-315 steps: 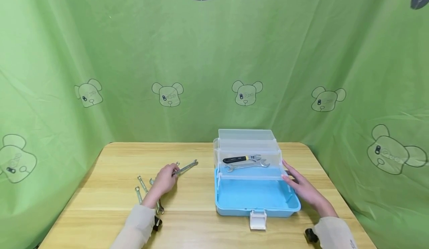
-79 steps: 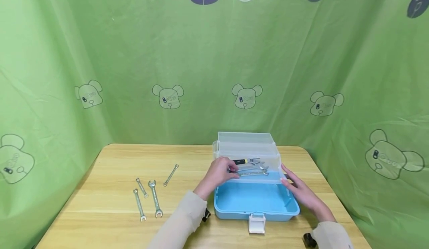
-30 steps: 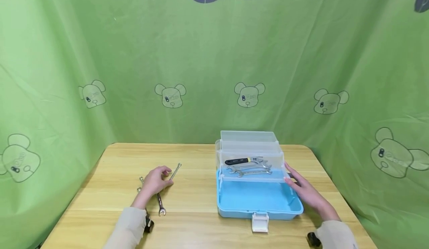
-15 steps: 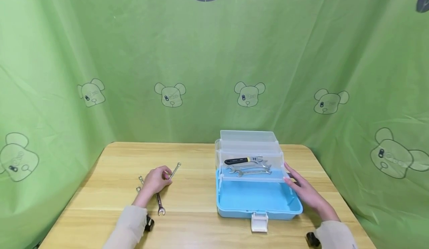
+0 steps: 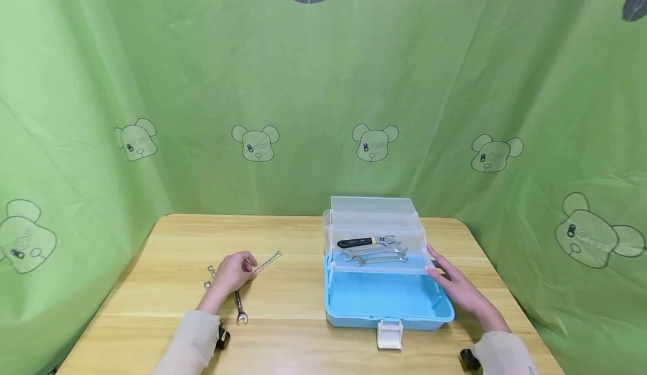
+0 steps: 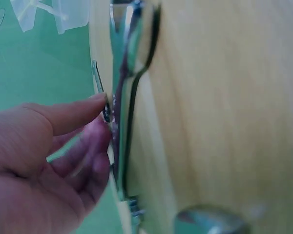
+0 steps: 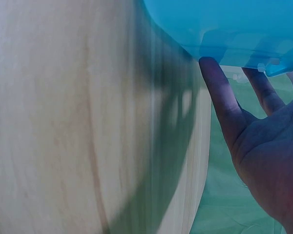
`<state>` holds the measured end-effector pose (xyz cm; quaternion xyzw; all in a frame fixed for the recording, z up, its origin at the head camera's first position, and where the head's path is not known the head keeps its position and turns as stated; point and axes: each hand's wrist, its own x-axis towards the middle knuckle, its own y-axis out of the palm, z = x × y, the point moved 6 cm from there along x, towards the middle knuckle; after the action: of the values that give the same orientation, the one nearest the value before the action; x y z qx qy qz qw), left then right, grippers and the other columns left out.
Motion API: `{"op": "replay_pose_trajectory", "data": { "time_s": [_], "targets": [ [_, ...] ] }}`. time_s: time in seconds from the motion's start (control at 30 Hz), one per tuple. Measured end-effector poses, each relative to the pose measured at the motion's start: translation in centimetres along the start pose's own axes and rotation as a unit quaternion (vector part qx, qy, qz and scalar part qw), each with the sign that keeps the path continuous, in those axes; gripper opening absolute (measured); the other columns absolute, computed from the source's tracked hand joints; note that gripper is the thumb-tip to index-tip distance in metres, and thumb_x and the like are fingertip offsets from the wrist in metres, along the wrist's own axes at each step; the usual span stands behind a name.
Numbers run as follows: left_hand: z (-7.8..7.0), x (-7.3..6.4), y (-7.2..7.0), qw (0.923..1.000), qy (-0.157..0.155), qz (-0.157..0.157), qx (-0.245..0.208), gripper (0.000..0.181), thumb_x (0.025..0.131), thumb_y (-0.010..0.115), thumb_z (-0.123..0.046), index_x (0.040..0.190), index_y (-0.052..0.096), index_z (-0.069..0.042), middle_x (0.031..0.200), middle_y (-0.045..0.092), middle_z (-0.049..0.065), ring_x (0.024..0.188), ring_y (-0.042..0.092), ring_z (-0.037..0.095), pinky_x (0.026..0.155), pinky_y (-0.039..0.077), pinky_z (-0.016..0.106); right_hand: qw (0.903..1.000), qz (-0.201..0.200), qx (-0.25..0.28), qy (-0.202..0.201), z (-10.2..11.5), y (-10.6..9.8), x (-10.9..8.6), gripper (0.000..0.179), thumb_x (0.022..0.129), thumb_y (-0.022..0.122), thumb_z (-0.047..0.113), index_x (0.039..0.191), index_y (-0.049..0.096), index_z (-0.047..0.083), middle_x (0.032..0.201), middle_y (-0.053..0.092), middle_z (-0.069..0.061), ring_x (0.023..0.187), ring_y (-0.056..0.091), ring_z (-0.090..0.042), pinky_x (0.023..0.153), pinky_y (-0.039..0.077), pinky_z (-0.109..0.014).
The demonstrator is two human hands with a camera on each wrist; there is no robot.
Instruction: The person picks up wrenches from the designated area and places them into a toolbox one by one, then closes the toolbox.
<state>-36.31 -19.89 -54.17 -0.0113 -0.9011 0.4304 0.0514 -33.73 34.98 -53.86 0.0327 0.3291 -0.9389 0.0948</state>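
Note:
My left hand pinches the near end of a small wrench between thumb and fingertips. The wrench's far end points right and away, low over the table. Under and beside this hand lie a larger open-end wrench and two smaller wrenches, partly hidden by the hand and forearm. My right hand rests with extended fingers on the right side of the blue toolbox. In the right wrist view its fingertips touch the box wall. The clear tray holds an adjustable wrench and two open-end wrenches.
The toolbox's clear tiers stand fanned back, and its white latch hangs down in front. Green printed curtains enclose the wooden table at the back and sides.
The wrench my left hand held at first went into the clear tray. Returning left, that hand took the small wrench, whose far end has just swung right. My right hand stays at the box.

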Motion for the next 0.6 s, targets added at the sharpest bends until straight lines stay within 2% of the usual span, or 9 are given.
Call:
{"op": "replay_pose_trajectory", "data": {
  "time_s": [0.13, 0.23, 0.4, 0.6],
  "targets": [
    [-0.2, -0.2, -0.1, 0.9984, 0.006, -0.001, 0.055, 0.018, 0.081, 0.086, -0.012, 0.085, 0.069, -0.01, 0.077, 0.068, 0.0, 0.07, 0.06, 0.016, 0.071, 0.051, 0.036, 1.0, -0.001, 0.0, -0.001, 0.0, 0.1, 0.0, 0.073, 0.109, 0.042, 0.054, 0.167, 0.002, 0.032, 0.166, 0.015, -0.036, 0.147, 0.02, -0.063, 0.113, 0.023, -0.079],
    [-0.4, -0.3, 0.0, 0.9965, 0.006, 0.007, 0.083, 0.017, 0.083, 0.085, -0.014, 0.084, 0.068, -0.012, 0.077, 0.069, -0.001, 0.069, 0.06, 0.015, 0.071, 0.052, 0.036, 1.0, -0.001, 0.0, -0.001, 0.0, 0.1, 0.0, 0.073, 0.109, 0.041, 0.054, 0.167, 0.002, 0.033, 0.166, 0.015, -0.035, 0.147, 0.02, -0.063, 0.113, 0.023, -0.079],
    [-0.9, -0.5, 0.0, 0.9943, 0.006, 0.025, 0.103, 0.013, 0.086, 0.083, -0.013, 0.087, 0.069, -0.012, 0.077, 0.067, -0.001, 0.069, 0.058, 0.016, 0.069, 0.049, 0.035, 1.0, -0.001, 0.002, -0.003, 0.1, 0.1, 0.0, 0.073, 0.109, 0.041, 0.053, 0.167, 0.002, 0.033, 0.166, 0.015, -0.036, 0.147, 0.02, -0.063, 0.113, 0.023, -0.079],
    [-1.2, -0.7, 0.1, 0.9929, 0.013, 0.041, 0.111, 0.011, 0.088, 0.08, -0.012, 0.092, 0.069, -0.011, 0.08, 0.067, -0.001, 0.072, 0.057, 0.016, 0.072, 0.05, 0.036, 1.0, -0.004, 0.0, -0.006, 0.0, 0.0, 0.0, 0.073, 0.11, 0.041, 0.052, 0.167, 0.003, 0.03, 0.166, 0.015, -0.036, 0.147, 0.022, -0.063, 0.113, 0.025, -0.079]
  ]
}}
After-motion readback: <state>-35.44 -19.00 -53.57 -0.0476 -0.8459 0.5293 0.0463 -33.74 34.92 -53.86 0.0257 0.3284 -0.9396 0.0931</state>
